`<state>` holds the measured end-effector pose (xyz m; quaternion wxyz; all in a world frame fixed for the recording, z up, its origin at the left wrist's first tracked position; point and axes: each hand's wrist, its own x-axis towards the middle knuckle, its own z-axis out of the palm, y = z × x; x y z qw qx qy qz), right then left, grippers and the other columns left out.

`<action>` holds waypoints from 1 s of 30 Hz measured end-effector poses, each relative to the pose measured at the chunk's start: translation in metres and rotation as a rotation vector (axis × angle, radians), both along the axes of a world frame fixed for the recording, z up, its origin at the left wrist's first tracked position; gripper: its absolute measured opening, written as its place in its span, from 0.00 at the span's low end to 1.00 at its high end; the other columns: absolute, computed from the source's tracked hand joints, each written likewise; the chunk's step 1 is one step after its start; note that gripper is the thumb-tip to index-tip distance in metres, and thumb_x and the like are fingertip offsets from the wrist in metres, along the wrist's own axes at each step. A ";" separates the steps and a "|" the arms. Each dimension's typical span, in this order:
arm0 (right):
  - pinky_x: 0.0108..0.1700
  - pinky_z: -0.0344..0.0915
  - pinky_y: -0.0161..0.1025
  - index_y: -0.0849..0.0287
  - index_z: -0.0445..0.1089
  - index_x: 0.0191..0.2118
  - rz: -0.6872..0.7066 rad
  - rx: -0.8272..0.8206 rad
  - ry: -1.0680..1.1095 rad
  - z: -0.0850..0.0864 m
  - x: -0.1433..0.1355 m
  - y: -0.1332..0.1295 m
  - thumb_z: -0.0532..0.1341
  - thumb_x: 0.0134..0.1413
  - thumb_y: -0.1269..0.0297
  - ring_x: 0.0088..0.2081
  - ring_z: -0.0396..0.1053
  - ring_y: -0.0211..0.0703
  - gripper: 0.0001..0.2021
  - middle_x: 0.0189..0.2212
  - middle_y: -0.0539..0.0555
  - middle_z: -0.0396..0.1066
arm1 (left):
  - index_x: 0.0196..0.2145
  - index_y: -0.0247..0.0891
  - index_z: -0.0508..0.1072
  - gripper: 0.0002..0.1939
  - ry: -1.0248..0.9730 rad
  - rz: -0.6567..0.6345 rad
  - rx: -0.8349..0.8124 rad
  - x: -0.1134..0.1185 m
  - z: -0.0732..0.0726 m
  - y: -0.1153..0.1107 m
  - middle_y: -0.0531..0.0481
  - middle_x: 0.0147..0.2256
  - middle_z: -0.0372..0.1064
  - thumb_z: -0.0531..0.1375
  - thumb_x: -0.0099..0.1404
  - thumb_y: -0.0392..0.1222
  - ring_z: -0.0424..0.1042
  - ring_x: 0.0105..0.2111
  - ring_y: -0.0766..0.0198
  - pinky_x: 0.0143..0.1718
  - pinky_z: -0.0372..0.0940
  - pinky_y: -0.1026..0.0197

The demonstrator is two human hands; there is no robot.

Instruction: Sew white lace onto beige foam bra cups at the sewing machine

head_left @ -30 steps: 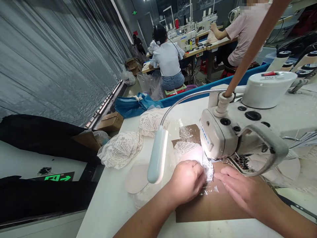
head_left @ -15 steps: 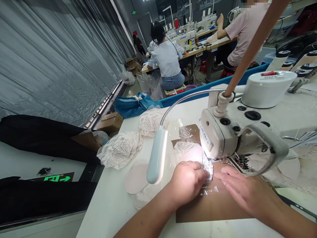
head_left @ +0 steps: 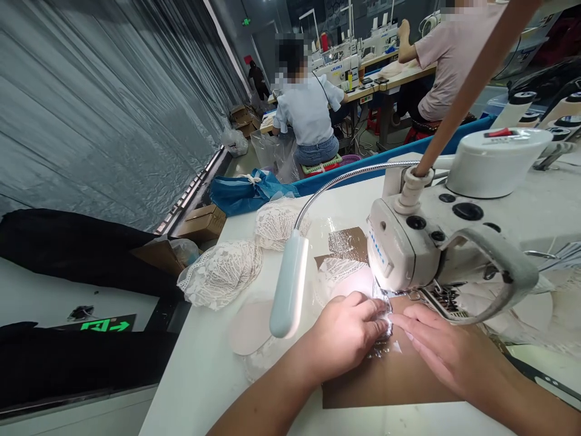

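Observation:
White lace fabric (head_left: 334, 271) with a pale pad lies under the head of the white sewing machine (head_left: 399, 248). My left hand (head_left: 347, 333) is closed on its near edge, thumb and fingers pressing the lace. Close beside it, my right hand (head_left: 436, 339) lies flat with fingers stretched out, its fingertips touching the lace edge over the brown sheet (head_left: 385, 381). The machine's needle area is partly hidden by the machine head.
A lamp (head_left: 288, 287) on a bent metal neck hangs left of my left hand. Lace cups (head_left: 222, 272) and a beige pad (head_left: 252, 327) lie on the white table (head_left: 181, 375). People sit at machines beyond.
My left hand's fingers have stretched forward a little over the lace, covering more of it. The lace edge has shifted slightly. My right hand has hardly moved.

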<state>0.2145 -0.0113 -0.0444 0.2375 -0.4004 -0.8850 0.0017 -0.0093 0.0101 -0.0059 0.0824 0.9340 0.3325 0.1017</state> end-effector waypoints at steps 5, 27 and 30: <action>0.32 0.59 0.39 0.55 0.70 0.49 -0.013 0.040 -0.044 0.004 -0.010 0.000 0.47 0.55 0.79 0.22 0.62 0.38 0.22 0.31 0.53 0.73 | 0.44 0.40 0.74 0.13 0.066 -0.031 0.032 -0.002 -0.002 -0.001 0.55 0.54 0.69 0.50 0.73 0.42 0.65 0.39 0.59 0.37 0.62 0.59; 0.38 0.68 0.40 0.55 0.71 0.52 -0.148 0.192 -0.221 -0.003 -0.003 0.008 0.50 0.54 0.76 0.38 0.73 0.45 0.23 0.40 0.56 0.77 | 0.35 0.35 0.72 0.09 0.021 0.099 0.095 0.015 -0.006 0.003 0.46 0.43 0.73 0.53 0.69 0.36 0.66 0.31 0.62 0.35 0.64 0.59; 0.37 0.67 0.39 0.53 0.70 0.53 -0.104 0.127 -0.178 -0.008 -0.004 0.003 0.48 0.53 0.79 0.37 0.74 0.44 0.25 0.43 0.55 0.76 | 0.36 0.35 0.73 0.10 -0.011 0.099 0.078 0.014 -0.005 0.003 0.46 0.41 0.74 0.52 0.69 0.36 0.67 0.32 0.61 0.35 0.64 0.59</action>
